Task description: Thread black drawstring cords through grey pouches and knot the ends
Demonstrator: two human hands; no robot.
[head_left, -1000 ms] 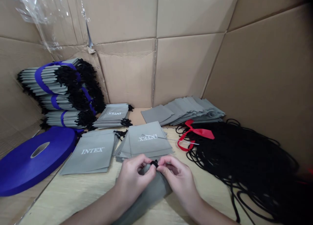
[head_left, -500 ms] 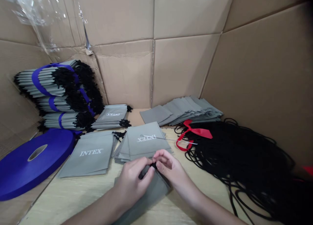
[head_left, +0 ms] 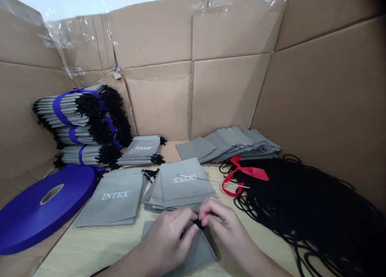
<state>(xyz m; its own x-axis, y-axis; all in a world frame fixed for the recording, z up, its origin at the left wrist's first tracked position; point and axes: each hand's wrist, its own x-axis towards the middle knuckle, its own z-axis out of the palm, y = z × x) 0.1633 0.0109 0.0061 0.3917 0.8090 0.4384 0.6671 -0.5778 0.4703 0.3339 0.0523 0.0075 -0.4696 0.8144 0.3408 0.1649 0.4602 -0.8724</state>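
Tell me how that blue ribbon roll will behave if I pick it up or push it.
The blue ribbon roll lies flat on the table, so a push would probably slide it rather than roll it. Its thick, tight winding suggests it is fairly heavy. Stood on edge, its round shape would likely roll or tip.

Table (head_left: 90, 245), gray bags (head_left: 114, 200), blue roll (head_left: 27, 216), black cords (head_left: 301, 212)

Black cord end (head_left: 198, 223) mostly hidden between left hand (head_left: 167, 241) and right hand (head_left: 226, 224); gray drawstring bag (head_left: 200, 249) partly covered; black cord heap (head_left: 304, 212) cut off by right edge.
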